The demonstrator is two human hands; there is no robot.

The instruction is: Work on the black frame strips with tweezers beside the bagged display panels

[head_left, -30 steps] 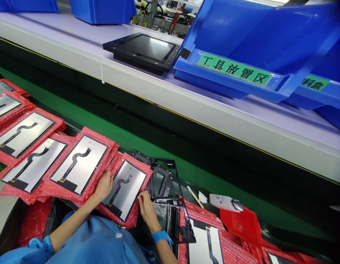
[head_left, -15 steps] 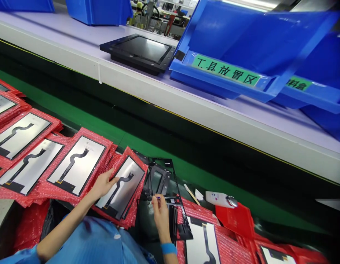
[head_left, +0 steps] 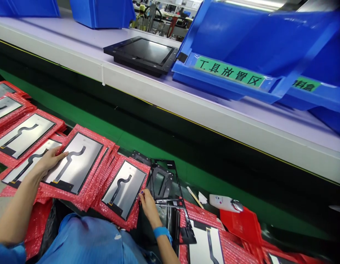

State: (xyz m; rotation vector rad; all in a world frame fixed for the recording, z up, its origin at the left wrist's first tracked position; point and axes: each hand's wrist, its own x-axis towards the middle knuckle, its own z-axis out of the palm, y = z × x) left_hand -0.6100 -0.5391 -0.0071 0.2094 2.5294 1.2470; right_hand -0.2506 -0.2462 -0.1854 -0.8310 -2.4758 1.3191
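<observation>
A display panel, silver-backed with a dark ribbon cable, lies on red bubble-wrap at the left. My left hand is closed on its left edge, thumb over the silver back. Another such panel lies on the neighbouring bubble-wrap stack. At its right edge is my right hand, wearing a blue wristband; its fingers are pinched together, and whatever they hold is hidden. Just right of that hand are thin metal prongs across a thin black frame. Whether the hand touches the prongs is unclear.
More panels on red bubble-wrap line the left; another panel lies front right. A white bottle sits near a red sheet. Above, a shelf carries a black framed screen and blue bins.
My left hand has moved left from the right-hand stack's panel to the panel on the left. My right hand has shifted left to the edge of the right-hand stack's panel.
</observation>
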